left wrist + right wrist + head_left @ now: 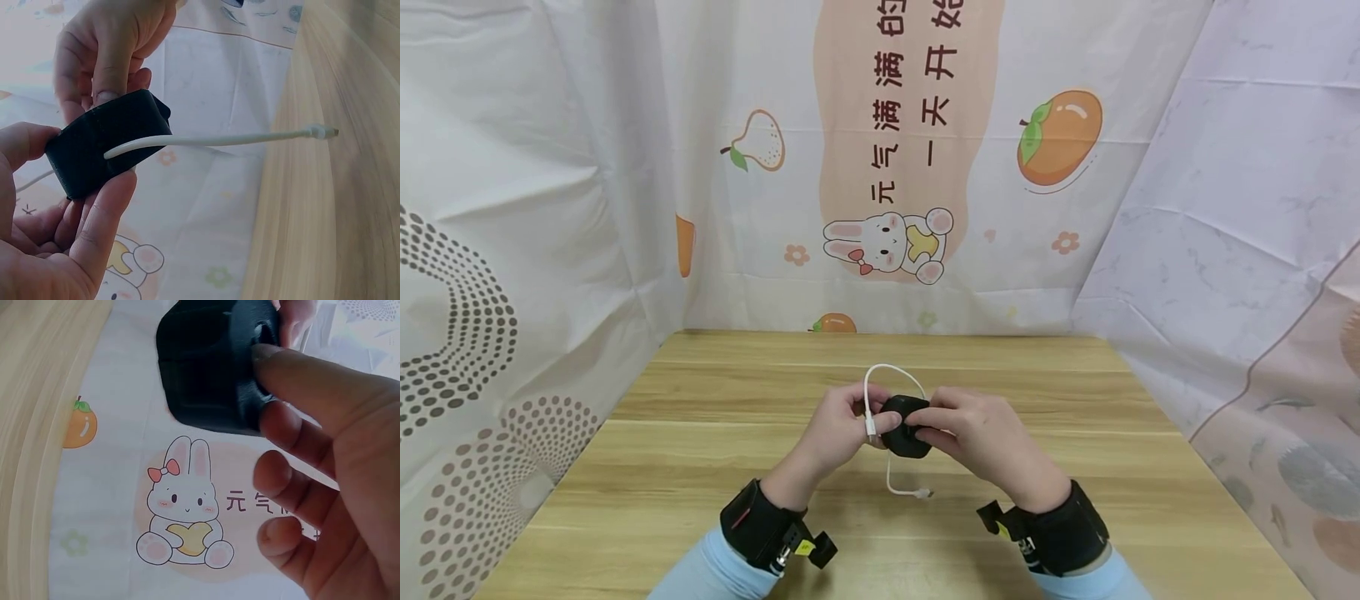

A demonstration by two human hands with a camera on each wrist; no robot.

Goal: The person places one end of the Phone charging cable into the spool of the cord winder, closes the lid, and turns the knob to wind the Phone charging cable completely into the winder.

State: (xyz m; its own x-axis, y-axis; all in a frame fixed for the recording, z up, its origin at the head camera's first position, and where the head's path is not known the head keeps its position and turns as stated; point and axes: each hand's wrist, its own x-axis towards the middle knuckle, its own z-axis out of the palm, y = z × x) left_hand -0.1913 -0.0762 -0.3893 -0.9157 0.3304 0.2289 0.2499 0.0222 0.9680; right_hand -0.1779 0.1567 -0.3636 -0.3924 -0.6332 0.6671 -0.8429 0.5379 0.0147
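A black, angular cable winder (907,443) is held up over the table between both hands, with a white charging cable (219,140) coming out of it. My left hand (833,429) grips its left side, thumb and fingers at its edges. My right hand (983,432) pinches the opposite side; in the right wrist view its thumb (294,369) lies at a round opening in the black winder (200,369). One cable end loops up and over, its connector (870,427) hanging by the left thumb. The other end hangs toward me, finishing in a small plug (922,493).
A wood-grain table (737,392) lies beneath the hands. Behind it hangs a white printed curtain (737,233) with a rabbit and fruit, and more cloth (1187,208) encloses both sides. Black camera straps (1063,529) are worn on both wrists.
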